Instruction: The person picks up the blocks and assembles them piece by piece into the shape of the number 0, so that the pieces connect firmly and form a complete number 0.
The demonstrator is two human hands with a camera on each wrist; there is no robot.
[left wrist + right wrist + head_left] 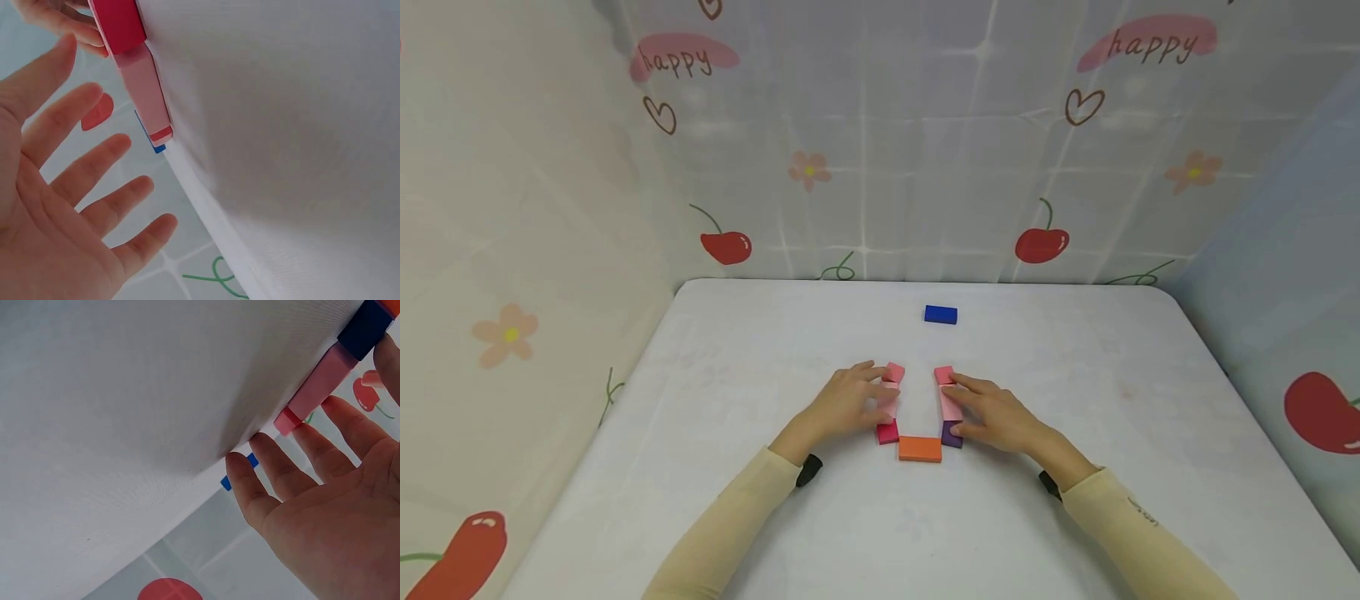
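Note:
Wooden-looking blocks form a U on the white table. Its left side is a pink block (pixel 893 372), a light pink block (pixel 887 406) and a crimson block (pixel 887 432). An orange block (pixel 920 449) lies across the near end. On the right side are another pink block (pixel 943 375), a light pink block (pixel 951 405) and a dark purple block (pixel 952 435). My left hand (pixel 847 400) is at the left row, fingers spread and extended, gripping nothing. Along the right row, my right hand (pixel 997 415) has its fingertips at the blocks, fingers extended.
A blue block (pixel 941 315) lies apart, near the far edge of the white table (pixel 917 525). Curtains printed with cherries and flowers (pixel 808 170) hang behind and on both sides. A black strap piece (pixel 808 470) shows at the left wrist.

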